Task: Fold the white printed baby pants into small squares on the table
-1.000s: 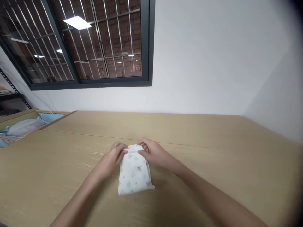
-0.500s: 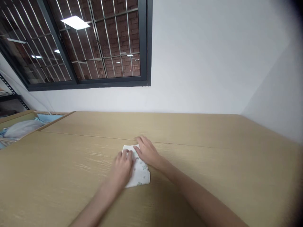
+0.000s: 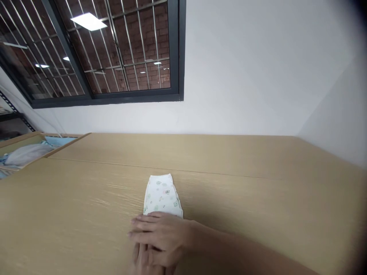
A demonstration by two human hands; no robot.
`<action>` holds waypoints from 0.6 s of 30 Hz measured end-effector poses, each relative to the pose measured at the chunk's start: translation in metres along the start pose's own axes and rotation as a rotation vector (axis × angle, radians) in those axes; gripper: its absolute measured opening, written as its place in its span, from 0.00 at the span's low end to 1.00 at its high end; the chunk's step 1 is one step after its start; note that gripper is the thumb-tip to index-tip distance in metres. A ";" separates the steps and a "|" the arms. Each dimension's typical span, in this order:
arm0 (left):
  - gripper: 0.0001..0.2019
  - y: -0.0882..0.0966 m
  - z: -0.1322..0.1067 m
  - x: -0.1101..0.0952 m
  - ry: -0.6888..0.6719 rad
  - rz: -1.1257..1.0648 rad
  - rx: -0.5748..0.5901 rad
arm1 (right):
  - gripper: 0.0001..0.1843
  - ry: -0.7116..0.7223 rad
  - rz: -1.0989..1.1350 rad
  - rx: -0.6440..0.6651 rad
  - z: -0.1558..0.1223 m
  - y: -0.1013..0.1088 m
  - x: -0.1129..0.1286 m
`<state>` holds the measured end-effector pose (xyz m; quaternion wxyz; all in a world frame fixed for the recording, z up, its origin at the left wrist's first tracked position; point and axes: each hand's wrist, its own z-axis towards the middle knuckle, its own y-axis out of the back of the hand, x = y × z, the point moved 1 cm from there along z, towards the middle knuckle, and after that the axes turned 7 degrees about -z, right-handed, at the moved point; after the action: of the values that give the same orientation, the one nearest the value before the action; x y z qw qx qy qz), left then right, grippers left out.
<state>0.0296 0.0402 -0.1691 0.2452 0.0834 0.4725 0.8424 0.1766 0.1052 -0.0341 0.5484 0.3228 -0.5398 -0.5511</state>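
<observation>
A small folded white cloth piece [image 3: 161, 194] with a pale green and pink print lies on the wooden tabletop, its narrower end pointing away from me. My right hand [image 3: 163, 233] reaches across its near end, with the fingers stretched out to the left and lying flat. Below it, at the bottom edge of the view, my left hand [image 3: 147, 261] points forward with its fingers extended, partly covered by the right hand. The near edge of the cloth is hidden beneath the hands. Whether the left fingers touch the cloth cannot be seen.
The light wooden tabletop [image 3: 243, 206] has a seam running across it and meets a white wall [image 3: 243, 76]. At the far left stands a wooden bin [image 3: 69, 142] with a whitish bundle [image 3: 27, 154] and blue material. A barred window [image 3: 126, 49] is above.
Both hands have slid toward me, from the far part of the cloth to its near end. The right hand now overlaps the left. More of the cloth's printed face shows.
</observation>
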 end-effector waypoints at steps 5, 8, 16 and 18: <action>0.15 0.011 0.003 -0.014 0.008 0.089 -0.079 | 0.27 -0.089 -0.016 -0.038 -0.006 -0.004 -0.022; 0.18 0.016 0.008 -0.015 0.012 0.094 -0.059 | 0.28 -0.118 -0.082 -0.039 -0.006 -0.005 -0.037; 0.29 0.024 0.017 -0.024 -0.012 0.245 -0.107 | 0.30 -0.204 -0.195 -0.017 -0.001 0.003 -0.091; 0.30 0.024 0.017 -0.024 -0.011 0.248 -0.096 | 0.30 -0.212 -0.169 -0.026 -0.001 0.007 -0.104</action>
<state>0.0481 0.0308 -0.1374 0.1454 0.1341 0.4164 0.8874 0.1991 0.2049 -0.0526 0.4440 0.3000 -0.5586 -0.6331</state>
